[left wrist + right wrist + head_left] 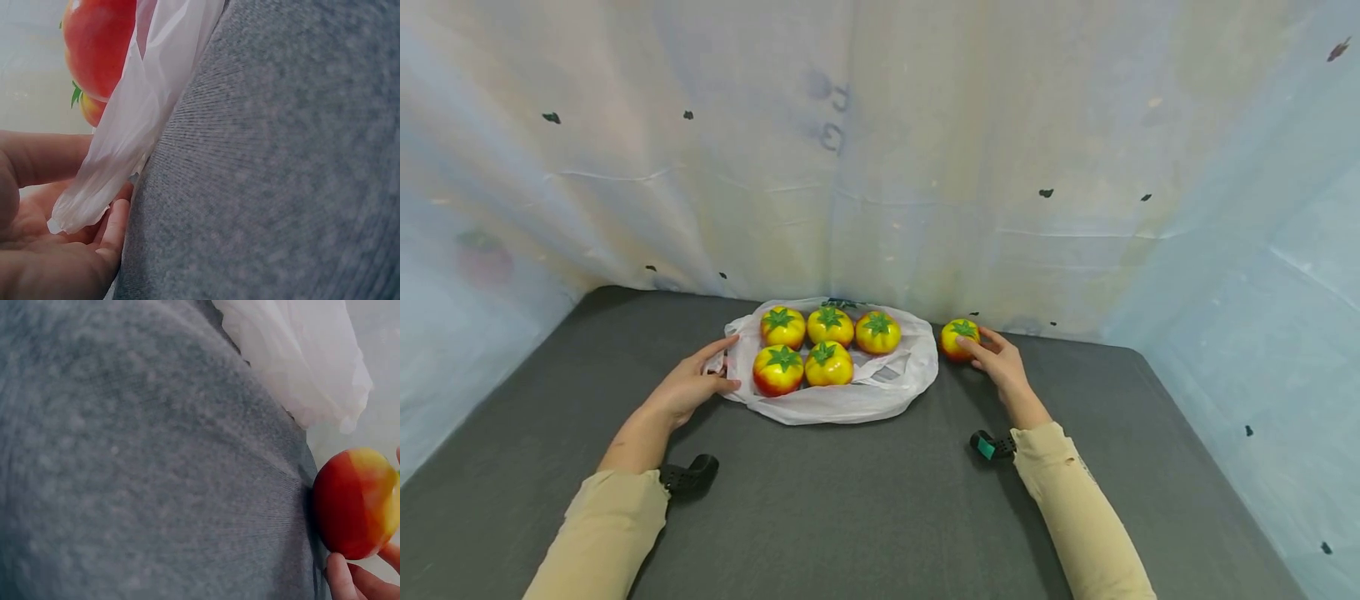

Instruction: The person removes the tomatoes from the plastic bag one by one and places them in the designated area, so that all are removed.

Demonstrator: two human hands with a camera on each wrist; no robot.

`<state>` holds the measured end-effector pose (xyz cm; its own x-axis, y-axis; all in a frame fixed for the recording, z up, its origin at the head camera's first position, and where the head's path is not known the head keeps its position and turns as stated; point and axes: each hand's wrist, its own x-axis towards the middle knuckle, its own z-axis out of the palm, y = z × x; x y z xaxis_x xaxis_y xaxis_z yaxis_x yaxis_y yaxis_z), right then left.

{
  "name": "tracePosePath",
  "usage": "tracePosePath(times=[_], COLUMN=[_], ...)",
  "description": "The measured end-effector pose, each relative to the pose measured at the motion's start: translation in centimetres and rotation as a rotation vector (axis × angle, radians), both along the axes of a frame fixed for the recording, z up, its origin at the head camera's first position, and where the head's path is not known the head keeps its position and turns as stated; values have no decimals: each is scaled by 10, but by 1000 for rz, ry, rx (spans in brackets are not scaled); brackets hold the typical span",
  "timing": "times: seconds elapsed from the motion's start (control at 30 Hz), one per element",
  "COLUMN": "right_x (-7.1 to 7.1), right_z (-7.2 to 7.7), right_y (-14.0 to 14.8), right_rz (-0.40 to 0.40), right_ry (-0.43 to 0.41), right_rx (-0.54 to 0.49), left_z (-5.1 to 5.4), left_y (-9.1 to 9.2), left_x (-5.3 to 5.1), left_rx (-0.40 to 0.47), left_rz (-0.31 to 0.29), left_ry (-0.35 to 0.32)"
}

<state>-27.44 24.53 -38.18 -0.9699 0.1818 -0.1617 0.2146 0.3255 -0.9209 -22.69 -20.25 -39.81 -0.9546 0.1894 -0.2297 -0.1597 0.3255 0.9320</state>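
A white plastic bag (880, 404) lies spread wide on the table, with several yellow-and-red tomatoes (829, 364) with green leafy tops inside. At its left edge is my left hand (688, 385), thumb and fingers spread and touching the plastic. The left wrist view has a gathered end of the bag (119, 150) lying between that thumb and fingers. To the right of the bag, my right hand (1000, 362) holds one more tomato (957, 337) between thumb and fingers. In the right wrist view this tomato (350, 506) sits against the grey surface, its far side partly out of frame.
Dark grey cloth covers the table (850, 500). A pale hanging sheet (925, 167) with small dark marks stands close behind the bag and continues along both sides. Black wrist straps (688, 477) sit below both hands.
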Motion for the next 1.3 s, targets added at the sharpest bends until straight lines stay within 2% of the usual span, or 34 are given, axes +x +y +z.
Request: tracePosePath(times=[0.3,0.7,1.3], right_x=[8,10,10], right_z=[14,36,57], right_y=[4,9,-22], right_rz=[23,35,145], right_ry=[1,31,122], right_rx=[36,50,28], left_z=[-2,0,1], left_y=[1,3,2], left_x=[-3,0,-1], left_rx=[-37,-40,-44], left_rz=[17,12,9], left_ry=[-10,16,-13])
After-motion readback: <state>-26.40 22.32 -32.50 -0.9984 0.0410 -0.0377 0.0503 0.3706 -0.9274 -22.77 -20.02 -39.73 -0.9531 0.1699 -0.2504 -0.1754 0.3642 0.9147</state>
